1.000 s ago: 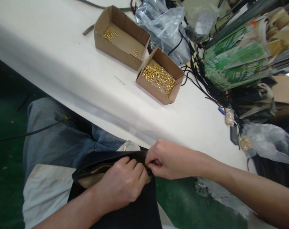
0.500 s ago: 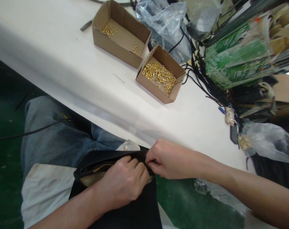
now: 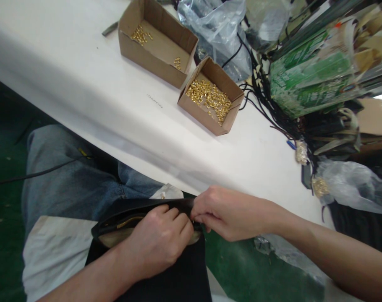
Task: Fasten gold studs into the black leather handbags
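A black bag point(image 3: 178, 277) with a tan lining point(image 3: 115, 238) rests across my lap, its mouth parted. Inside the opening a gold zipper point(image 3: 128, 221) shows to the left of my hands. My left hand point(image 3: 170, 237) is curled over the bag's near edge, fingertips tucked into the mouth and hidden. At the right end of the opening, my right hand point(image 3: 213, 214) pinches at the bag's corner. A tiny glint of metal lies by those fingertips, too small to name. Both hands touch the bag and sit close together.
On the white table point(image 3: 115, 105) are a small cardboard box point(image 3: 203, 119) of gold hardware pieces and a larger cardboard box point(image 3: 153, 63) with fewer pieces. Plastic bags point(image 3: 216, 33), black cords point(image 3: 273, 113) and a green-printed bag point(image 3: 313, 79) crowd the right side.
My right thumb and fingers have shifted slightly at the bag's corner, with the wrist a little lower. My left hand keeps its hold. The whole view has drifted slightly.
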A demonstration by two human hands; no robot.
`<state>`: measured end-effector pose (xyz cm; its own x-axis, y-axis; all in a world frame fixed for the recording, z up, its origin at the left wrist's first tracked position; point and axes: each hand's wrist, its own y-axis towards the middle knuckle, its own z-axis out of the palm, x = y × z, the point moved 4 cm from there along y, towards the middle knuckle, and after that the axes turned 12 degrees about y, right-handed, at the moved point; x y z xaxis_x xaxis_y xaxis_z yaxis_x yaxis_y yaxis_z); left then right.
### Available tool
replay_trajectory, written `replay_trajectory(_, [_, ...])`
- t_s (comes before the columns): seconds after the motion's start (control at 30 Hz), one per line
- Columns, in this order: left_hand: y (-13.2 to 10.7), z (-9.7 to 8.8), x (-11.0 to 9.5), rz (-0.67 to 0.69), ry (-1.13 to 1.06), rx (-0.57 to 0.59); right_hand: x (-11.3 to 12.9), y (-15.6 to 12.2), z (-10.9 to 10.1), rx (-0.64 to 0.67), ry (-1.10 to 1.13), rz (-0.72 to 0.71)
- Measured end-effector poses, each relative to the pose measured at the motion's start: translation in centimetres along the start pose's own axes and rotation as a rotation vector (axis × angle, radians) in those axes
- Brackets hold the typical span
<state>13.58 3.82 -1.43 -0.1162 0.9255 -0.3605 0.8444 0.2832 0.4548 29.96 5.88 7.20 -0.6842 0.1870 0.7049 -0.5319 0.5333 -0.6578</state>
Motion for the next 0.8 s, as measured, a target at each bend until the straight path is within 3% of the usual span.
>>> replay_trajectory(0.27, [0.2, -0.2, 0.2, -0.077, -0.098, -0.011, 0.0, -0.5, 0.2, 0.013, -0.005, -0.011])
replay_trajectory(0.57, [0.4, -0.4, 0.6, -0.173, -0.145, -0.053, 0.5, -0.9, 1.1, 0.026, -0.199, 0.005])
replay_trajectory(0.8, [0.3, -1.0, -0.1, -0.206, -0.152, -0.023, 0.5, -1.5, 2.0, -0.001, -0.202, 0.046])
